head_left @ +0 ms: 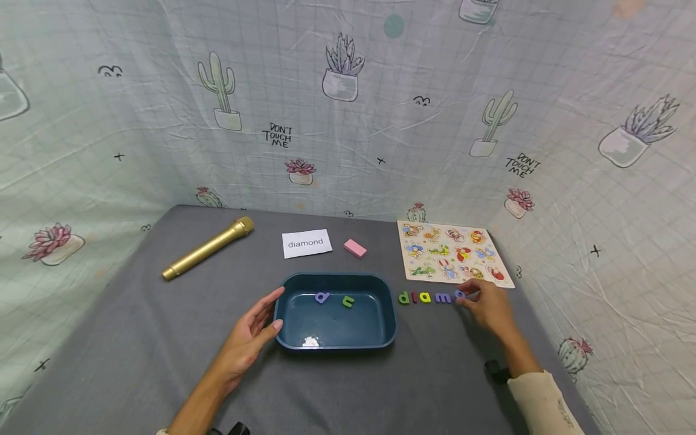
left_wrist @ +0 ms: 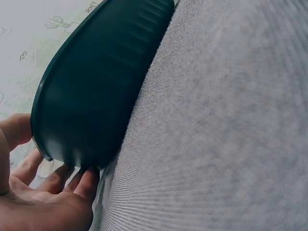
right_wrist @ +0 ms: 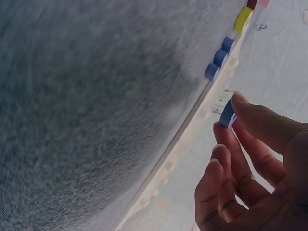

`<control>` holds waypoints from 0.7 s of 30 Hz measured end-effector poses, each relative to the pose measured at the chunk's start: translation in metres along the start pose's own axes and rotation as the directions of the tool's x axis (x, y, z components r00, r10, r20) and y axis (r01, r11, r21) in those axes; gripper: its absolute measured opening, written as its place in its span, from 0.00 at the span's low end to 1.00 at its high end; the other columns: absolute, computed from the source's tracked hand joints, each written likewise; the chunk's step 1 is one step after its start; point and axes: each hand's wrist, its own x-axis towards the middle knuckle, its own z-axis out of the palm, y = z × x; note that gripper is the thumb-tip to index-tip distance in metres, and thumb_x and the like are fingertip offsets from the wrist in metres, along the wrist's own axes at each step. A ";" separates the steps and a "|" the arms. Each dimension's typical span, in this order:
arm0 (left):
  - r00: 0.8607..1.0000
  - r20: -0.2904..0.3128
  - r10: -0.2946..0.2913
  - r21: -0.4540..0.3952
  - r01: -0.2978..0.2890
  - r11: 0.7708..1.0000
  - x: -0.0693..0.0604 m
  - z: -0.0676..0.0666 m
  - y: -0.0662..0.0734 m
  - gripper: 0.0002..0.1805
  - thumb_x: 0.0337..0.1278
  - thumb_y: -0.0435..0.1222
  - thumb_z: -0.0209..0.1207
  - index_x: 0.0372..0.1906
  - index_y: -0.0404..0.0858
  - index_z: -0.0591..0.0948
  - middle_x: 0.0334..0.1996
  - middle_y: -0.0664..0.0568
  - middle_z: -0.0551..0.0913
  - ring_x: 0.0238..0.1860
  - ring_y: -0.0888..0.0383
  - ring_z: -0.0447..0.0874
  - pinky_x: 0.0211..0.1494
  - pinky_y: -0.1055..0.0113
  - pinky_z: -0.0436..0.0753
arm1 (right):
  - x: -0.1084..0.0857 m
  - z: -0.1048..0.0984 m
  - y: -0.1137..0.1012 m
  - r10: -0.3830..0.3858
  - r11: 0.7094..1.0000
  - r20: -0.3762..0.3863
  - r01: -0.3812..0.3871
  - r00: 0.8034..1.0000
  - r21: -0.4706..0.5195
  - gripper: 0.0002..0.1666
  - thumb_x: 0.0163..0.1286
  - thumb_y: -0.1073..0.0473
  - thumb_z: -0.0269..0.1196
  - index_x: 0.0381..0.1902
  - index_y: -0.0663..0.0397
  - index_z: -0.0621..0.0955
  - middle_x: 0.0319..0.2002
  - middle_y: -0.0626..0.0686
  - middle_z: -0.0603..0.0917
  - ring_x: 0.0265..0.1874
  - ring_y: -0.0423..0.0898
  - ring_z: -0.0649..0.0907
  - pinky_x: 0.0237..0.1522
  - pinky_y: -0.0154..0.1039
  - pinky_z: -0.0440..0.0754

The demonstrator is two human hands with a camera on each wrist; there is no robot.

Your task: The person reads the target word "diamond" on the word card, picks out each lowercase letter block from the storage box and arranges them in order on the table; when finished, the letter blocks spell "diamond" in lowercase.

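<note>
My left hand (head_left: 244, 342) holds the left end of a dark blue tray (head_left: 335, 348), thumb near the front corner and fingers at the back one. In the left wrist view the fingers of that hand (left_wrist: 53, 190) lie against the outside of the tray (left_wrist: 86, 96). Inside it are a purple letter (head_left: 322, 297) and a green "n" (head_left: 348, 301). Thumb and finger of my right hand (head_left: 489, 305) pinch a blue-purple "o" (head_left: 460, 294), beside the purple "m" (head_left: 443, 298). A yellow "a" (head_left: 425, 297), red "i" (head_left: 415, 297) and green "d" (head_left: 403, 298) continue the row leftward.
A card reading "diamond" (head_left: 306, 244) lies behind the tray, with a pink block (head_left: 355, 248) to its right. A gold microphone (head_left: 209, 248) lies at the back left. Behind the letter row is a picture board (head_left: 405, 257). Printed cloth (head_left: 380, 121) hangs behind the grey table surface.
</note>
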 end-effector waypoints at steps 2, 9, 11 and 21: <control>1.000 0.000 0.001 -0.001 -0.001 1.000 0.000 0.000 0.000 0.35 0.79 0.33 0.58 0.84 0.45 0.62 0.86 0.50 0.57 0.87 0.45 0.48 0.72 0.87 0.63 | 0.002 0.000 0.003 0.019 1.000 0.013 -0.018 1.000 -0.015 0.12 0.66 0.62 0.76 0.45 0.57 0.89 0.43 0.60 0.92 0.38 0.53 0.89 0.37 0.47 0.82; 1.000 0.003 0.013 -0.008 -0.013 1.000 0.000 0.000 0.000 0.35 0.79 0.32 0.58 0.84 0.45 0.62 0.86 0.49 0.56 0.87 0.44 0.48 0.72 0.87 0.64 | 0.005 -0.001 0.008 0.066 0.996 0.065 -0.062 0.996 -0.060 0.11 0.67 0.61 0.75 0.46 0.57 0.88 0.43 0.60 0.92 0.39 0.54 0.89 0.40 0.52 0.81; 1.000 0.003 0.013 -0.012 -0.013 1.000 0.000 0.000 0.000 0.35 0.78 0.32 0.58 0.84 0.44 0.62 0.86 0.49 0.56 0.87 0.45 0.47 0.72 0.87 0.63 | 0.006 -0.001 0.009 0.080 0.994 0.084 -0.073 0.993 -0.075 0.12 0.66 0.60 0.76 0.46 0.56 0.89 0.43 0.59 0.92 0.39 0.54 0.88 0.42 0.53 0.81; 1.000 0.008 0.016 -0.017 -0.016 1.000 0.000 -0.001 -0.001 0.36 0.78 0.31 0.58 0.84 0.43 0.61 0.86 0.48 0.56 0.87 0.44 0.47 0.72 0.87 0.64 | 0.012 0.002 0.014 0.144 0.986 0.158 -0.129 0.977 -0.106 0.16 0.66 0.58 0.76 0.49 0.57 0.89 0.42 0.57 0.92 0.43 0.55 0.87 0.47 0.58 0.80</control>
